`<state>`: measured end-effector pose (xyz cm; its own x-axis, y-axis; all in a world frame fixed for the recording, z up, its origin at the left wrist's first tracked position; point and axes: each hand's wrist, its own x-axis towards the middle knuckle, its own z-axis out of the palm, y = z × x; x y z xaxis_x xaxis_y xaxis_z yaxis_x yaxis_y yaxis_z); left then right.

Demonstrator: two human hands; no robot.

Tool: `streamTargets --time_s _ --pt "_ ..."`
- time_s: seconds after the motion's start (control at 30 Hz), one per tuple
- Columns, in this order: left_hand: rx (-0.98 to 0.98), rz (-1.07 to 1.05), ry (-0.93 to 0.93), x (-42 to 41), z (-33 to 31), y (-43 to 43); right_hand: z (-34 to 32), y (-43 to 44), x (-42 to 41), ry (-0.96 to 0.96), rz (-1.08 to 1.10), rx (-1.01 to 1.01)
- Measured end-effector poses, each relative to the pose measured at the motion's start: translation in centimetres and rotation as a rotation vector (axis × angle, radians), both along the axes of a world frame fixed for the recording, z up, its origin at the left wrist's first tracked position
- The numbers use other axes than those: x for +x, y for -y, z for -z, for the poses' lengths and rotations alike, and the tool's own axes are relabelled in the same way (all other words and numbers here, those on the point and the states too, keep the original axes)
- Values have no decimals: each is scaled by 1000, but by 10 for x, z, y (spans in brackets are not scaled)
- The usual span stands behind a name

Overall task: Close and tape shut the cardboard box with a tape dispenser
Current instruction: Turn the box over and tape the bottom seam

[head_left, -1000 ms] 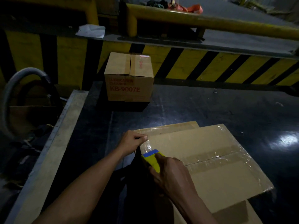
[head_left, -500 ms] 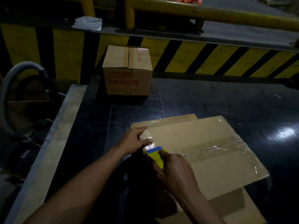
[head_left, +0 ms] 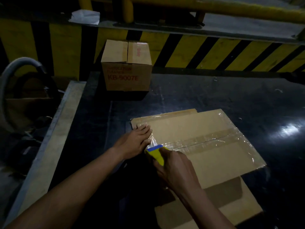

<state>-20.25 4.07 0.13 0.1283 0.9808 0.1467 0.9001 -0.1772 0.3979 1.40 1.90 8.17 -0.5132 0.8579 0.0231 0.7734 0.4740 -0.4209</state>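
1. Since a second ago: left hand (head_left: 134, 142) shifted from pinching the tape end to lying flatter, fingers spread over the near-left corner of the cardboard box (head_left: 206, 146); tape dispenser (head_left: 156, 154) still at the left end of the seam.
2. Hidden or unclear: only the yellow body and blue edge of the dispenser visible, the rest buried under the right hand (head_left: 175, 169); tape roll not visible. Near end of the box and the cardboard sheet (head_left: 231, 205) under it cut by the forearm and shadow. Upper print on the far box (head_left: 127, 66) too dim to read; "KB-9007E" legible.
3. Fingers: right hand wrapped tight round the dispenser; left fingers loosely spread, pressing clear tape (head_left: 206, 139) onto cardboard, gripping nothing.
4. Place: taped box on the dark table (head_left: 231, 100), toward its near edge, right of the middle; far box upright near the far-left part, well apart.
5. Direction: long axis of the seam and tape strip from near-left to far-right; blue edge of the dispenser toward the far-left, against the left hand.
6. Count: two boxes, one dispenser, one loose sheet, two hands.
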Motion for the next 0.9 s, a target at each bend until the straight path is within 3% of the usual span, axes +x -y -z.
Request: streamTargets --time_s 0.43,0.63,0.73,0.9 --pt "-105 -92 -6 7 -10 5 -8 18 34 4 -61 -115" --pt "-117 -26 -240 16 -18 -3 0 18 27 31 -15 -86" --pt "-218 -43 -171 30 -15 0 -1 22 27 39 24 -70" --pt "-241 -5 -228 26 -13 -4 -16 35 32 4 74 -130"
